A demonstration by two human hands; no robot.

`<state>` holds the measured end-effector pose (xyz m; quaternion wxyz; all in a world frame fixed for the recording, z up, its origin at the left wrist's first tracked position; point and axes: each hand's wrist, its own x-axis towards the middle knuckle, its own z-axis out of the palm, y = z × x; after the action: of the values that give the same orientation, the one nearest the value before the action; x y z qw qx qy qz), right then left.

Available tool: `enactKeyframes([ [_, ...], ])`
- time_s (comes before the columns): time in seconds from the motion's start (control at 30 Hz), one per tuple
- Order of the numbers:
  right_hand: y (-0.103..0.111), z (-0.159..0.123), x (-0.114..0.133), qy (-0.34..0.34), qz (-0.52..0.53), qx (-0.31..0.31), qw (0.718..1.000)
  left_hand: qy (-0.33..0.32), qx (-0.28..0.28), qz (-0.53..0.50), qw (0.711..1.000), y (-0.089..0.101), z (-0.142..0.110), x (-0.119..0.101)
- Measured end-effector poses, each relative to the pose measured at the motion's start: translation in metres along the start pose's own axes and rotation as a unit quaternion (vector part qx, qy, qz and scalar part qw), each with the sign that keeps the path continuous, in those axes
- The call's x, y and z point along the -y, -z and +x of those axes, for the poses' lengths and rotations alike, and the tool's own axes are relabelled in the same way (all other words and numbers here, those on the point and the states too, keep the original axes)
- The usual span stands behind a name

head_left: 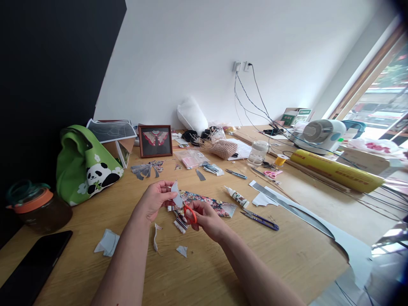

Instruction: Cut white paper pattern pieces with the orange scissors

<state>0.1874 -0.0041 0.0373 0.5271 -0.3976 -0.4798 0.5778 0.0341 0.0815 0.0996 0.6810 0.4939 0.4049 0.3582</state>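
Observation:
My left hand (155,196) pinches a small grey-white paper piece (175,190) above the wooden table (223,263). My right hand (206,218) grips orange-handled scissors (188,211), whose blades point up toward that piece. Under both hands lies a strip of floral patterned paper (213,203). Paper offcuts (107,243) are scattered on the table near my forearms.
A glue bottle (236,196), blue snips (261,219) and a metal ruler (290,208) lie to the right. A green panda bag (86,165), framed picture (155,140), jar (36,206) and phone (35,265) are on the left. A fan (320,134) and yellow roll (338,170) stand far right.

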Motion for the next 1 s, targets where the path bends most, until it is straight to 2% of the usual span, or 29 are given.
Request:
enactKeyframes([
  [0.7, -0.007, -0.002, 0.013, -0.013, -0.043, -0.028, 0.999, -0.002, -0.015, -0.004, 1.0, -0.002, -0.002, -0.003],
  [1.0, -0.003, -0.001, 0.007, -0.007, -0.042, -0.017, 0.999, -0.001, -0.008, -0.011, 1.0, -0.001, 0.0, -0.002],
])
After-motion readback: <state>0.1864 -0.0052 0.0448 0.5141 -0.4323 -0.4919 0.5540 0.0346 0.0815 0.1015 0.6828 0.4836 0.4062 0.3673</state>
